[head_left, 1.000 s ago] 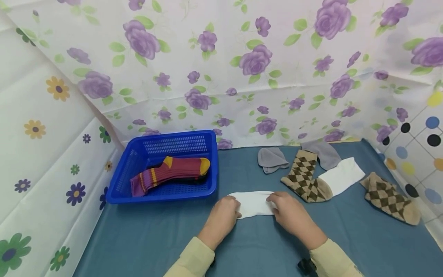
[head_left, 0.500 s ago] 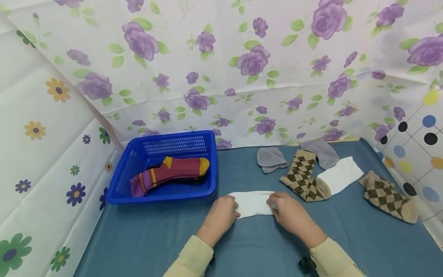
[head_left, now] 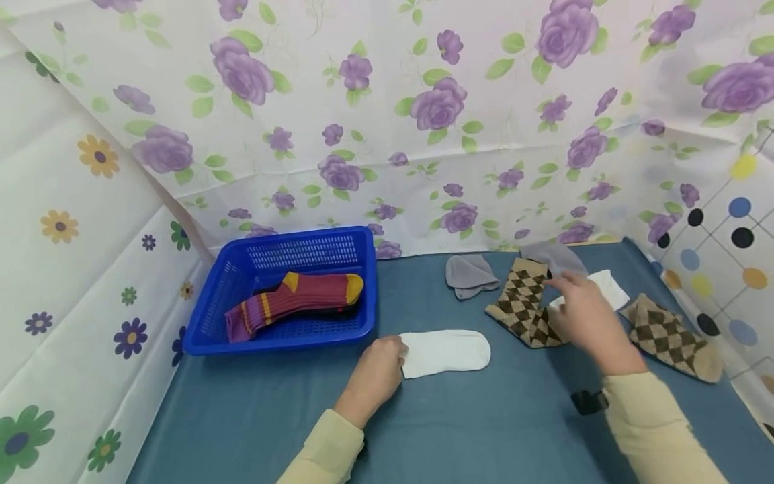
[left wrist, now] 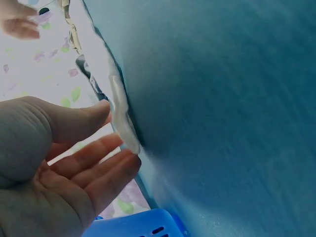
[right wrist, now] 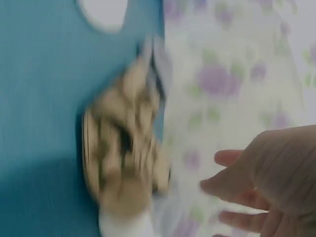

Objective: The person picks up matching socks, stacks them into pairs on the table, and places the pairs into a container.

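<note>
A white sock lies flat on the blue tablecloth, its rounded toe to the right. My left hand is at its left end; in the left wrist view the thumb and fingers pinch the sock's edge. My right hand hovers over a second white sock, hiding part of it. The right wrist view shows its fingers apart with nothing between them. Beside that hand lies a brown argyle sock, its toe overlapping the second white sock.
A blue basket at left holds a maroon-and-yellow sock over a dark one. A grey sock lies near the back wall; another grey sock is behind the argyle one. A second argyle sock lies far right.
My right hand has let go of the near white sock's toe and moved right and away to the second white sock. My left hand stays at the near sock's end.
</note>
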{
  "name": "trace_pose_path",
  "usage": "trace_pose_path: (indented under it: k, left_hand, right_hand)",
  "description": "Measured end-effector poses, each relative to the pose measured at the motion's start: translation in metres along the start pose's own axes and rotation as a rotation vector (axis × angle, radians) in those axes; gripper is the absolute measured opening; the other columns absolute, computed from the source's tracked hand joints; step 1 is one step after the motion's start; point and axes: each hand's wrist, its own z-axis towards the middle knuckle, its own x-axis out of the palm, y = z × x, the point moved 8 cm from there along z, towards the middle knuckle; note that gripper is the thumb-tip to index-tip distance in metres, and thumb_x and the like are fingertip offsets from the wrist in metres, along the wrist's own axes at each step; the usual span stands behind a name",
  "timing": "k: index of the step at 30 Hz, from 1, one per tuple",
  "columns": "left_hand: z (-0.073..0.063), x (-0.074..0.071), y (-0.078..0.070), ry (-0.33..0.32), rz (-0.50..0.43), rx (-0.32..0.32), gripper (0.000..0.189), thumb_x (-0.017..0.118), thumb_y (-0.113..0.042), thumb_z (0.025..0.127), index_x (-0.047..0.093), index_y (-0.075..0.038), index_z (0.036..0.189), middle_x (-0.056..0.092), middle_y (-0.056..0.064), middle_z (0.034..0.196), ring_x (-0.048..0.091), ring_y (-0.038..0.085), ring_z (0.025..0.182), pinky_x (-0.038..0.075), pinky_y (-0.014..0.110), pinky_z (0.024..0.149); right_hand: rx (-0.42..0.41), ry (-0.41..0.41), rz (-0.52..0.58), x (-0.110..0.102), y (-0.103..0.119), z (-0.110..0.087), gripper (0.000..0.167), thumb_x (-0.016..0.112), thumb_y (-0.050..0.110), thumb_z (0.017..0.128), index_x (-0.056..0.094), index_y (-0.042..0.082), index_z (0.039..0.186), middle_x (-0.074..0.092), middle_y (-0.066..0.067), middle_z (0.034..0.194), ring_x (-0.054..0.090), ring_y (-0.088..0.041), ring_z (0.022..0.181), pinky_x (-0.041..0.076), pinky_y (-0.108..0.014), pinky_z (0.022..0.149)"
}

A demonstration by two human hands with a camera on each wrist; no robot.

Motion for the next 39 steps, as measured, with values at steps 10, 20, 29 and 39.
trace_pose_path:
  k: [10, 20, 29, 39]
  left_hand:
    - [-0.003, -0.003, 0.012, -0.016, 0.005, -0.064, 0.015, 0.065, -0.004, 0.082, 0.063, -0.012, 0.070, 0.059, 0.000, 0.067, 0.054, 0.010, 0.059, 0.046, 0.027, 0.056]
    - [0.000, -0.002, 0.012, 0.040, -0.011, -0.081, 0.012, 0.067, -0.005, 0.082, 0.064, -0.010, 0.072, 0.058, 0.000, 0.067, 0.051, 0.009, 0.059, 0.044, 0.025, 0.056]
    - [-0.001, -0.001, 0.010, 0.073, 0.023, -0.083, 0.005, 0.071, -0.009, 0.080, 0.067, -0.008, 0.080, 0.060, 0.003, 0.072, 0.054, 0.010, 0.062, 0.047, 0.026, 0.057]
    - [-0.004, -0.004, 0.006, 0.076, 0.014, -0.076, 0.001, 0.066, -0.007, 0.083, 0.067, -0.008, 0.084, 0.061, 0.001, 0.076, 0.055, 0.010, 0.066, 0.049, 0.026, 0.061]
  right_hand:
    - [0.166, 0.228, -0.058, 0.030, -0.090, 0.000, 0.067, 0.062, 0.028, 0.088, 0.031, 0.012, 0.145, 0.006, -0.041, 0.146, 0.007, -0.066, 0.127, 0.013, -0.076, 0.095]
    - [0.178, 0.294, -0.004, 0.050, -0.103, -0.007, 0.067, 0.055, 0.038, 0.092, 0.032, 0.001, 0.143, 0.023, -0.040, 0.141, 0.024, -0.061, 0.124, 0.026, -0.070, 0.095]
    - [0.223, -0.033, 0.007, 0.028, -0.099, -0.013, 0.027, 0.060, 0.013, 0.088, 0.067, -0.008, 0.103, 0.068, -0.026, 0.090, 0.057, -0.023, 0.060, 0.041, -0.032, 0.048]
    - [0.301, -0.352, 0.152, -0.030, -0.083, -0.025, 0.030, 0.058, 0.021, 0.091, 0.069, -0.002, 0.107, 0.068, -0.027, 0.091, 0.064, -0.037, 0.070, 0.045, -0.035, 0.047]
